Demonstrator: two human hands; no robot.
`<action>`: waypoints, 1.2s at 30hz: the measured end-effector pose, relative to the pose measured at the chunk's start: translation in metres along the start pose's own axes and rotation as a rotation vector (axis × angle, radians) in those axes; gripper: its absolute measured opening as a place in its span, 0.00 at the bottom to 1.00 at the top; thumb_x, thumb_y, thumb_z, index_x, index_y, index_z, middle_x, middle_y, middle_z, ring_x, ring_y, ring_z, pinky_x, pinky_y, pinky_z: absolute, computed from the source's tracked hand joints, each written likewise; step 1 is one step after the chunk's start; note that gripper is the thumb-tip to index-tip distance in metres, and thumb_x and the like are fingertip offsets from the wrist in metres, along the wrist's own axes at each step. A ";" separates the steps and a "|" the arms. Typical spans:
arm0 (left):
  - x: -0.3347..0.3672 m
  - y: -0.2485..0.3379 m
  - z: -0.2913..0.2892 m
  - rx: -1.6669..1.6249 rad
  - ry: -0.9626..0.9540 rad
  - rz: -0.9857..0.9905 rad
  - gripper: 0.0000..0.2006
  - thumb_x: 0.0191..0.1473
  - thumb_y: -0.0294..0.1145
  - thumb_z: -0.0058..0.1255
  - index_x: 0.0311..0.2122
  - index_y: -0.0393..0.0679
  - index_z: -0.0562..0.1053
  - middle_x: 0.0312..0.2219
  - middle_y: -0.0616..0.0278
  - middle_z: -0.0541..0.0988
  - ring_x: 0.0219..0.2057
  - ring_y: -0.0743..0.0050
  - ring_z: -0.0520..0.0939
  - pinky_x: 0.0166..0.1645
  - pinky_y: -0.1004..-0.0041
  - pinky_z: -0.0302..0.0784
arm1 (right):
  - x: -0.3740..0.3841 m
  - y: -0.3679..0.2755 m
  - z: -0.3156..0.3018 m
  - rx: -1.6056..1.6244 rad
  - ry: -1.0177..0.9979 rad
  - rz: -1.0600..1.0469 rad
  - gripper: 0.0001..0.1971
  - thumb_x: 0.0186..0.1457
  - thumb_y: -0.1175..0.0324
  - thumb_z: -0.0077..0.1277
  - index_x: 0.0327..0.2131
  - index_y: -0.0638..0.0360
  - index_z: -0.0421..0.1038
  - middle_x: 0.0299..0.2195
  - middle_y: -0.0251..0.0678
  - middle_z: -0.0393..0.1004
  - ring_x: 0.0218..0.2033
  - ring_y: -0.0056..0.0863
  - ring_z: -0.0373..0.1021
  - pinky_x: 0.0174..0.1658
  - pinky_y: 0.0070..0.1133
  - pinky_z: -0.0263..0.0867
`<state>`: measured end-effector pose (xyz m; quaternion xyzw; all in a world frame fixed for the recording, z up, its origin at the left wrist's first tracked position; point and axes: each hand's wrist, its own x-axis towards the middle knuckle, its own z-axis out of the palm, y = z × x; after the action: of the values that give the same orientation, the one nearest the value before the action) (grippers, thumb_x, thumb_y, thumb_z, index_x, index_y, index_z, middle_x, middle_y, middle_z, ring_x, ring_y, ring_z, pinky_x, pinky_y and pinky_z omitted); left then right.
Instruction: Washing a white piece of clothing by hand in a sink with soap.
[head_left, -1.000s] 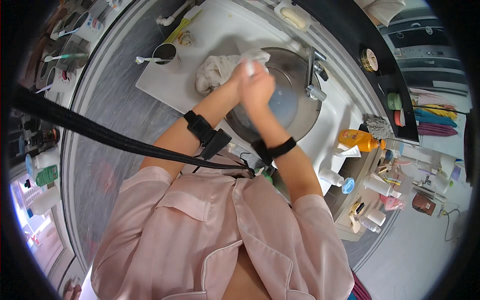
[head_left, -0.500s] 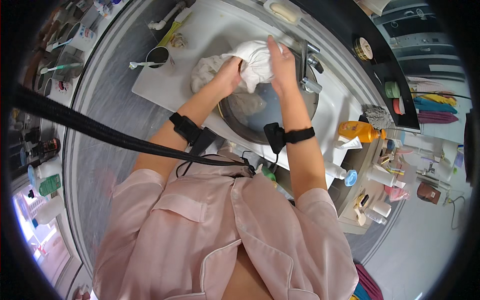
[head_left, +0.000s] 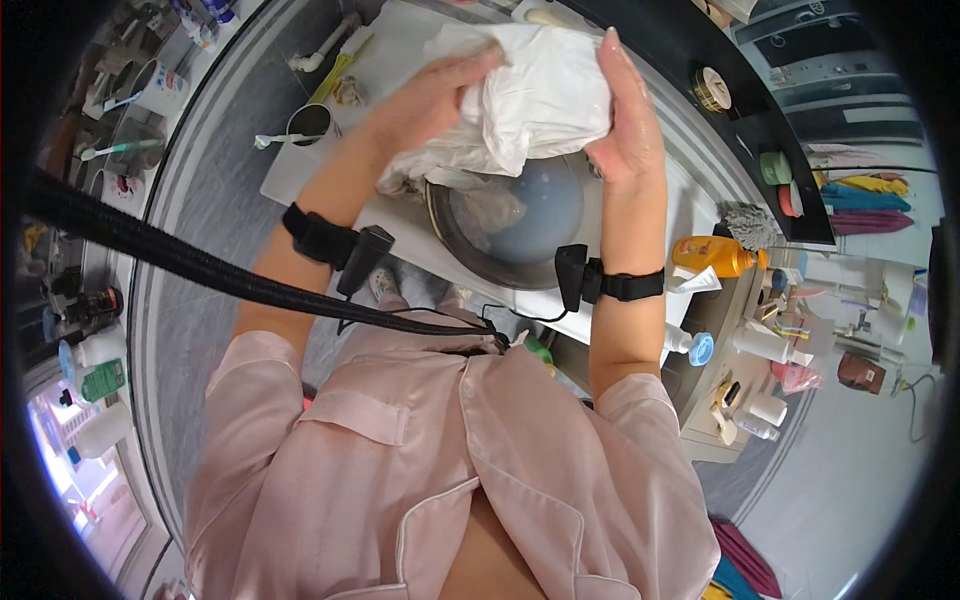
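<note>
Holds up a bunched white cloth (head_left: 550,95) over the far part of a round washbasin (head_left: 453,252), between left hand (head_left: 430,95) and right hand (head_left: 632,130). Grips the cloth's left side with the left hand, with blurred fingers closed over the fabric. Rests the right hand against the cloth's right side, with a wide palm and a digit stretched straight along the edge. Cannot tell whether any fabric is pinched between right thumb and fingers. Has cloudy, bluish water (head_left: 550,222) in the basin below, with off-white fabric (head_left: 495,208) trailing into it from the left rim. Cannot tell whether this fabric joins the raised cloth. Wears a black strap around each forearm, each with a black boxy device, and a pink short-sleeved shirt (head_left: 340,490) with pale piping. Has, beside the left forearm, a mug (head_left: 312,122) with a toothbrush (head_left: 285,141) at its mouth, and beyond it a yellow-green handled brush (head_left: 345,70). Has, to the right of the right forearm, a yellow-orange bottle (head_left: 705,255), a white tube (head_left: 697,282) just beside it, and a grey tufted scrubber (head_left: 748,225) near both.
</note>
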<state>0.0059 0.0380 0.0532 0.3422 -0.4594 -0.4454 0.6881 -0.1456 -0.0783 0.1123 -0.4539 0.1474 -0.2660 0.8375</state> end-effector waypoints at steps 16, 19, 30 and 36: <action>-0.018 -0.022 0.003 -0.291 0.360 -0.488 0.19 0.52 0.43 0.47 0.40 0.36 0.69 0.33 0.62 0.76 0.34 0.79 0.76 0.40 0.75 0.71 | 0.016 0.060 -0.065 0.022 0.143 0.062 0.29 0.49 0.61 0.52 0.52 0.62 0.54 0.40 0.36 0.69 0.39 0.25 0.66 0.43 0.22 0.62; -0.024 -0.033 0.003 -0.291 0.393 -0.478 0.19 0.52 0.43 0.47 0.40 0.35 0.69 0.33 0.62 0.75 0.33 0.78 0.76 0.38 0.75 0.71 | -0.010 0.099 -0.054 -0.196 0.204 0.200 0.53 0.41 0.52 0.58 0.58 0.65 0.29 0.56 0.45 0.49 0.56 0.38 0.51 0.56 0.23 0.46; -0.051 -0.104 -0.002 0.186 0.619 -0.469 0.19 0.57 0.43 0.37 0.38 0.34 0.68 0.28 0.62 0.73 0.32 0.75 0.74 0.35 0.74 0.68 | -0.017 0.143 -0.053 -0.940 0.576 -0.121 0.20 0.48 0.61 0.52 0.37 0.68 0.62 0.27 0.46 0.71 0.29 0.31 0.67 0.36 0.25 0.62; -0.053 -0.130 -0.009 -0.512 0.816 -0.470 0.15 0.58 0.40 0.34 0.39 0.38 0.65 0.31 0.60 0.73 0.31 0.67 0.76 0.37 0.69 0.73 | -0.035 0.162 0.008 -1.106 0.441 -0.332 0.14 0.49 0.62 0.50 0.32 0.62 0.62 0.24 0.47 0.70 0.26 0.43 0.68 0.31 0.29 0.63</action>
<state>-0.0342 0.0396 -0.0819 0.4026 0.0578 -0.5161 0.7538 -0.1200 0.0196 -0.0190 -0.7723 0.3604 -0.3645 0.3753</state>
